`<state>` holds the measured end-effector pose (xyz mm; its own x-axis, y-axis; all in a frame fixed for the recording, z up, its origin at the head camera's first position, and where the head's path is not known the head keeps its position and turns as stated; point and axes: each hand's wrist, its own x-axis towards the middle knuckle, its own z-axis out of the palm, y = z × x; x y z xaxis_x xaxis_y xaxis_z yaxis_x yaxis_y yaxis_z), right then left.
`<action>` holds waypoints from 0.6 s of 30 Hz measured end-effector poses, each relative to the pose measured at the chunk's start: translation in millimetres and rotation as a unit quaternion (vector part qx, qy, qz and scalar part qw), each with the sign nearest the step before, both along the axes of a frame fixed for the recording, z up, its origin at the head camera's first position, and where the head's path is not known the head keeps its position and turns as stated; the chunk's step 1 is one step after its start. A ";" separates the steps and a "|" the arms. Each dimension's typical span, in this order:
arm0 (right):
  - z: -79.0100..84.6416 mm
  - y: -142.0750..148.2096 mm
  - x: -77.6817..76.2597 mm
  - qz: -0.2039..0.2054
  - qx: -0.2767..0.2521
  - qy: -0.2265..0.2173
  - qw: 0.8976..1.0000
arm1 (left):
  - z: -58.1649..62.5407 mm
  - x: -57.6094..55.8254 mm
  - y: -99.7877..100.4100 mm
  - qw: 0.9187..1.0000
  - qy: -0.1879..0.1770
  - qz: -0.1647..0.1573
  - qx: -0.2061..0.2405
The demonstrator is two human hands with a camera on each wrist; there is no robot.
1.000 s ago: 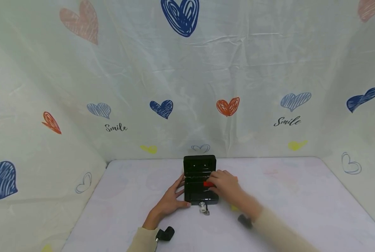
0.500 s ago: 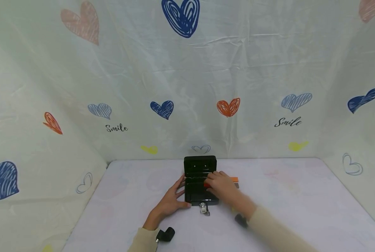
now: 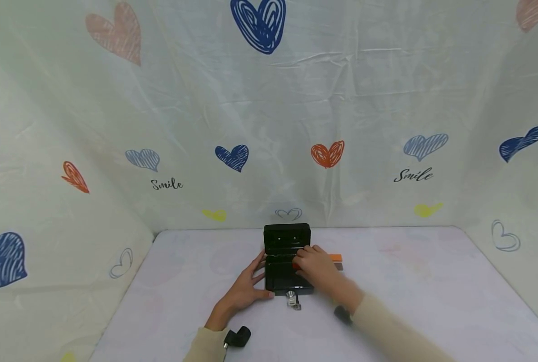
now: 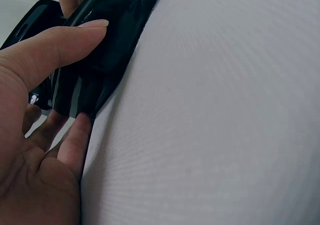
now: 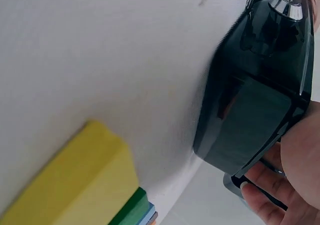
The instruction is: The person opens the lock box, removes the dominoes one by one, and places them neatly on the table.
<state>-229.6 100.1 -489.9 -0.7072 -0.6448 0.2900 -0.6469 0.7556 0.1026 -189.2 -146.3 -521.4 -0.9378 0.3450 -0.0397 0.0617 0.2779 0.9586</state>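
Observation:
A black metal cash box (image 3: 288,281) stands on the table with its lid (image 3: 287,238) raised. In its front lock sit keys (image 3: 292,300). My left hand (image 3: 243,290) touches the box's left side, with the thumb (image 4: 75,42) on the front face and spread fingers along the side. Over the box's right part, my right hand (image 3: 316,266) pinches a red block (image 3: 295,265), mostly hidden by the fingers. In the right wrist view, the right hand's fingers (image 5: 265,187) hang at the box's right rim.
Right of the box, a row of blocks lies partly behind my right hand: yellow (image 5: 75,180), green (image 5: 131,205), blue (image 5: 146,215), an orange block (image 3: 335,258) and a grey-brown block (image 3: 338,266). A white sheet with printed hearts (image 3: 327,154) hangs behind the table.
My right hand and forearm have shifted slightly left over the box, so the orange and grey-brown blocks show more. The red block shows less. The left hand and box have stayed put.

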 end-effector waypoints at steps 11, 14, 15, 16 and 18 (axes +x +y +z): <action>3.7 -3.4 -0.7 0.006 -0.001 -0.028 1.000 | 0.9 -0.5 -0.1 1.000 -0.001 0.002 -0.003; 2.7 -4.8 -0.9 0.017 -0.009 -0.031 0.999 | 0.0 -1.1 -0.6 1.000 0.000 0.001 -0.002; 2.4 -5.3 -0.6 0.021 -0.012 -0.032 0.999 | -0.4 -1.3 -0.8 1.000 0.000 0.000 -0.001; 2.5 -5.7 0.0 0.023 -0.013 -0.033 0.999 | -0.9 -1.5 -0.9 1.000 0.000 -0.001 0.000; 2.4 -6.3 1.1 0.025 -0.012 -0.034 0.999 | -1.7 -1.8 -1.1 1.000 0.000 -0.003 0.004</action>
<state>-228.5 93.8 -487.5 -0.6929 -0.6732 0.2583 -0.6888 0.7239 0.0390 -191.1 -147.3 -523.1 -0.9357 0.3509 -0.0374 0.0626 0.2693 0.9610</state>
